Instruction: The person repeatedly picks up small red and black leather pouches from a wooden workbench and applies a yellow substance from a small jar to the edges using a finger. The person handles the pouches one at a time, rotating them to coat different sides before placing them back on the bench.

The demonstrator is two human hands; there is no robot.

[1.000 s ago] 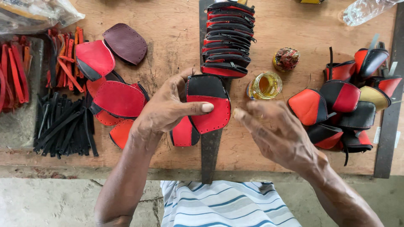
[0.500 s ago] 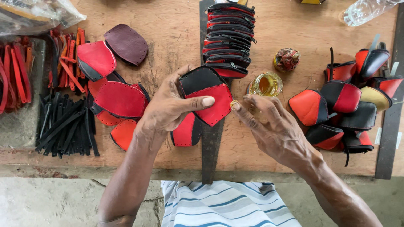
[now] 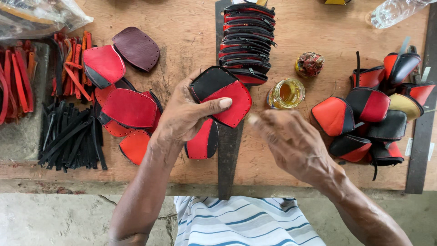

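Note:
My left hand point(image 3: 184, 116) holds a black and red stitched leather piece point(image 3: 224, 94) above the wooden bench point(image 3: 182, 36), thumb pressed across its red panel. Under the same hand lies another red and black piece point(image 3: 202, 141). My right hand point(image 3: 293, 143) is blurred, just right of the held piece, fingers loosely apart and holding nothing. A small glass jar of yellow liquid point(image 3: 285, 93) stands just beyond my right hand.
A row of zippered black and red pieces point(image 3: 246, 36) lies at the back. Sewn pouches point(image 3: 373, 114) are heaped on the right; flat red pieces point(image 3: 129, 109), black strips point(image 3: 68, 134) and red strips point(image 3: 18, 82) lie left. A dark metal bar point(image 3: 227, 159) runs beneath my hands.
My right hand has drawn back from the held piece's edge, moving right and toward me. My left hand has lifted and tilted the piece slightly.

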